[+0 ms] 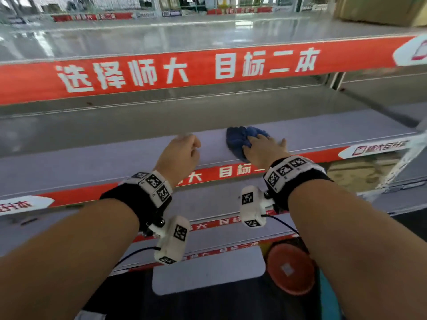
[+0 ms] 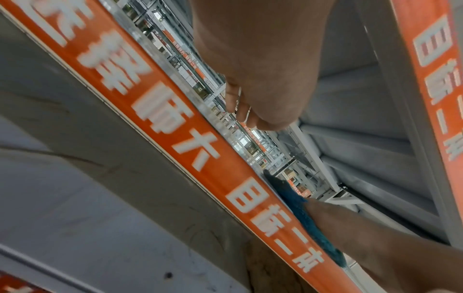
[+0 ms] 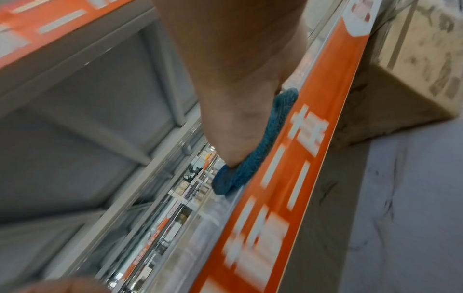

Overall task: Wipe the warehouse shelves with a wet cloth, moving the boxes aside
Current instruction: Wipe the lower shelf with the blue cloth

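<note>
A blue cloth (image 1: 238, 137) lies on the grey shelf (image 1: 92, 162) at chest height. My right hand (image 1: 265, 146) presses flat on it with straight fingers. The right wrist view shows the cloth (image 3: 248, 164) squeezed between that hand (image 3: 233, 79) and the shelf's front lip. My left hand (image 1: 184, 148) rests on the same shelf a little to the left of the cloth, fingers loosely curled and holding nothing. In the left wrist view the left hand (image 2: 258, 69) hovers over the shelf edge, and the cloth (image 2: 300, 210) shows further along under the right hand (image 2: 375, 247).
A red banner with white characters (image 1: 184, 70) runs along the shelf above, close over my hands. A cardboard box (image 1: 381, 10) stands on that upper shelf at far right. Another box (image 1: 360, 174) sits lower right, beside a metal upright (image 1: 406, 153). Lower shelves lie beneath my forearms.
</note>
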